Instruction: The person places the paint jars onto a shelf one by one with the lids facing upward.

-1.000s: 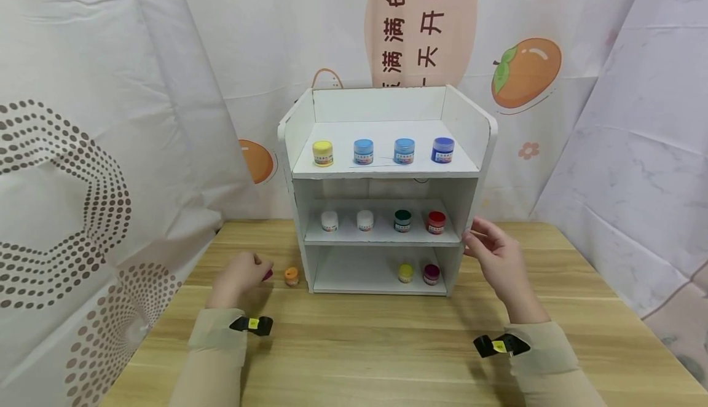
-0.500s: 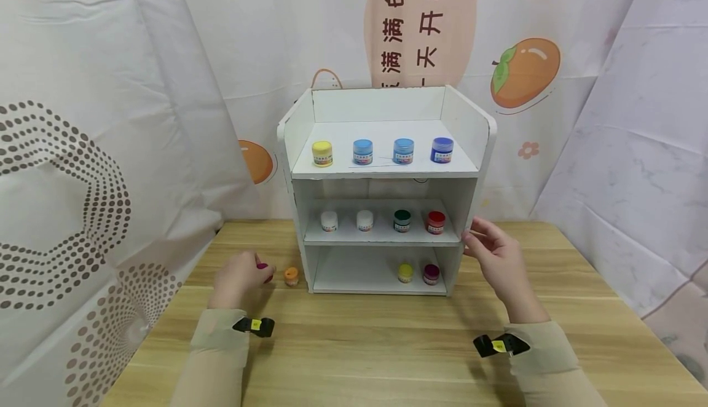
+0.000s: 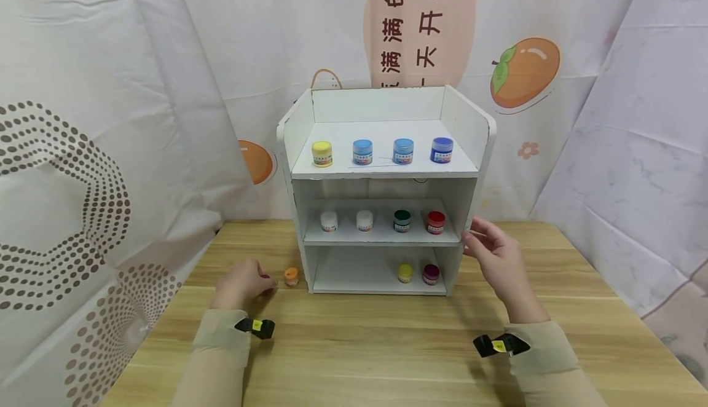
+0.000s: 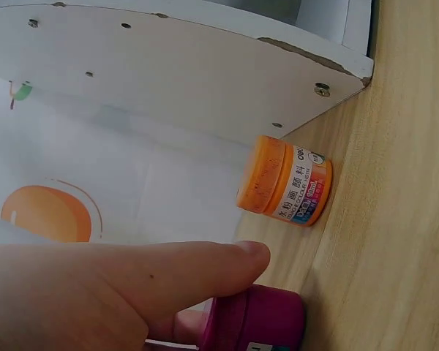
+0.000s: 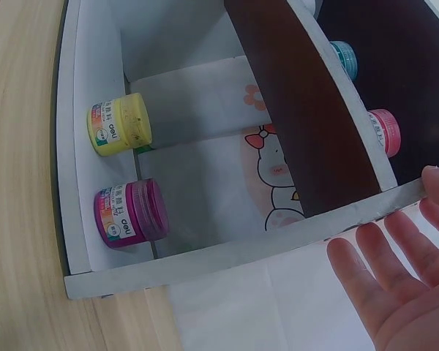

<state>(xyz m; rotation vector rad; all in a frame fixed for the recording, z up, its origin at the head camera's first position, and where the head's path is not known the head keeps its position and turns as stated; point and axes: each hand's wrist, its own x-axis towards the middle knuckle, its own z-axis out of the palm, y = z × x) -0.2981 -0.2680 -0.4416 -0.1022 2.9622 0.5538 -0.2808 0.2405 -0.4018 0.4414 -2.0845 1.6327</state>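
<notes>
My left hand (image 3: pixel 238 284) holds a magenta paint jar (image 4: pixel 271 316) low at the table, left of the white shelf unit (image 3: pixel 381 175). In the left wrist view the thumb lies along the jar's lid side and part of the jar runs out of frame. An orange paint jar (image 4: pixel 298 181) stands upright between this hand and the unit's left side. At the unit's right side, my right hand (image 3: pixel 500 262) touches the side panel (image 5: pixel 278 238). Its thumb is at the front edge, with the other fingers extended along the outer face.
A yellow jar (image 3: pixel 405 273) and a purple jar (image 3: pixel 431 275) stand on the bottom shelf's right half. The middle shelf bears white jars (image 3: pixel 329 221), a green jar (image 3: pixel 402 221) and a red jar (image 3: pixel 436 223). Yellow and blue jars (image 3: pixel 403 151) line the top. A printed curtain (image 3: pixel 238 38) hangs behind.
My left hand has shifted slightly right and turned, and the magenta jar in it has come down toward the table beside the orange jar. The right hand has stayed at the panel.
</notes>
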